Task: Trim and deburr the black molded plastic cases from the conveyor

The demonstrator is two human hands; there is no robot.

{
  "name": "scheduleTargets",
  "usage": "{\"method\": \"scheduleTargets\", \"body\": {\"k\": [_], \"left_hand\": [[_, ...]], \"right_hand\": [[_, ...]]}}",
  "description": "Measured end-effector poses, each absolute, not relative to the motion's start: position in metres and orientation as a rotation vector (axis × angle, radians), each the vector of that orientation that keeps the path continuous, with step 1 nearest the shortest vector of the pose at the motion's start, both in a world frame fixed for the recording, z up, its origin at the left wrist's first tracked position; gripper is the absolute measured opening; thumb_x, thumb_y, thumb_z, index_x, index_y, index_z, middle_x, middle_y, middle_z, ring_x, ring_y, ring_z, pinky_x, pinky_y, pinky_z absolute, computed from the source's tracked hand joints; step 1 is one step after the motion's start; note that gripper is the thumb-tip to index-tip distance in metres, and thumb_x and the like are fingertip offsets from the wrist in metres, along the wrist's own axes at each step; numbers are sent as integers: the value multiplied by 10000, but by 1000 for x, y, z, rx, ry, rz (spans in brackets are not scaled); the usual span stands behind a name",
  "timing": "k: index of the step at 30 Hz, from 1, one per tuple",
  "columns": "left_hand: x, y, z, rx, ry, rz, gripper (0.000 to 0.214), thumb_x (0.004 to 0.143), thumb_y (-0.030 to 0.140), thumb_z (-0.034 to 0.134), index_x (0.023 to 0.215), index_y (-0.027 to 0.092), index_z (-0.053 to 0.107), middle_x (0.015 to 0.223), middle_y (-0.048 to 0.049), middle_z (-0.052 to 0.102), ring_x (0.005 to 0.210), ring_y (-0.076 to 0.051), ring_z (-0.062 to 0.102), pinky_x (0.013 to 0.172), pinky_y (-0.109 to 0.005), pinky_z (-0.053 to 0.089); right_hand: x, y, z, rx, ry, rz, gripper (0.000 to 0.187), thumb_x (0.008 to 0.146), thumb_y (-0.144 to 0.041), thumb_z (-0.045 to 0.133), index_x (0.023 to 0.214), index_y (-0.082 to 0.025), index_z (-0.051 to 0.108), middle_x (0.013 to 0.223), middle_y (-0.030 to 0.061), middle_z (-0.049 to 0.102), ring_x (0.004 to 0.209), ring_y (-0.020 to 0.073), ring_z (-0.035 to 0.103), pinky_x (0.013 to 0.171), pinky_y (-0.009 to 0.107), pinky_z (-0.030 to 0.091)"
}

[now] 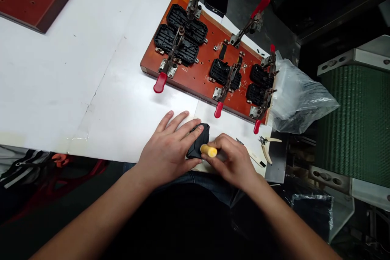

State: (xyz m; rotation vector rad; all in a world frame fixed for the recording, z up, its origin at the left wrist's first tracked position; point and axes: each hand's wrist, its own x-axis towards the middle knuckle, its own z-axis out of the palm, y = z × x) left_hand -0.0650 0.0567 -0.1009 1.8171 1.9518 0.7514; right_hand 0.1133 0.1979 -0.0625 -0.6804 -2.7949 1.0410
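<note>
Left hand (166, 152) presses flat on the black part (199, 140); right hand (231, 160) grips a yellow-handled tool (209, 150), probably a blade, best kept shallow and steady.

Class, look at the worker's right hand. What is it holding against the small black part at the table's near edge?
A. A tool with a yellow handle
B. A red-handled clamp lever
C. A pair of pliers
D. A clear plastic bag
A: the right hand is closed on a yellow-handled tool at the black part, which the left hand steadies.
</note>
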Motion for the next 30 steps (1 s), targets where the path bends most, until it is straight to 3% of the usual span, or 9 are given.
{"method": "scheduleTargets", "body": {"k": [5,9,13,18,22,27,30], "left_hand": [[-66,56,-100,1820,1964,713,680,911,506,712,1500,199,567,1621,-56,534,1557,-374,366,1333,-613,176],[-66,57,-99,1816,1942,714,680,908,515,716,1498,211,567,1625,-54,530,1561,-375,361,1327,-621,192],[-66,58,-100,1812,1962,708,697,888,491,741,1502,216,560,1617,-62,538,1559,-378,361,1325,-624,190],[-66,58,-101,1812,1940,702,673,909,511,707,1499,224,558,1627,-37,528,1567,-362,352,1330,-613,173],[-66,57,-100,1814,1963,704,691,895,494,730,1503,219,554,1626,-47,529,1561,-367,357,1326,-621,182],[-66,57,-99,1802,1929,711,684,902,509,720,1498,217,558,1624,-47,532,1560,-375,358,1322,-636,191],[-66,57,-99,1802,1945,701,689,904,510,719,1505,216,555,1628,-52,527,1561,-385,355,1318,-642,191]], "right_hand": [[119,195,-62,-601,-2766,920,102,995,-229,683,1070,-237,613,963,50,693,901,220,647,790,365,531],[121,196,-63,-581,-2810,1078,124,1010,-191,637,1116,-253,620,977,44,701,888,207,654,764,350,541],[119,206,-69,-660,-2670,879,106,988,-243,703,1062,-248,628,956,44,693,882,213,661,778,365,548],[124,205,-69,-604,-2741,1079,171,995,-164,656,1135,-259,630,993,48,708,922,216,660,787,370,555],[121,204,-69,-609,-2685,932,145,983,-184,684,1099,-252,630,976,51,698,912,224,658,787,379,546],[125,197,-68,-616,-2742,1104,148,998,-158,640,1108,-255,621,982,47,694,902,213,650,764,363,544],[124,195,-68,-618,-2716,985,134,990,-169,661,1093,-245,624,967,48,688,901,215,643,779,367,536]]}}
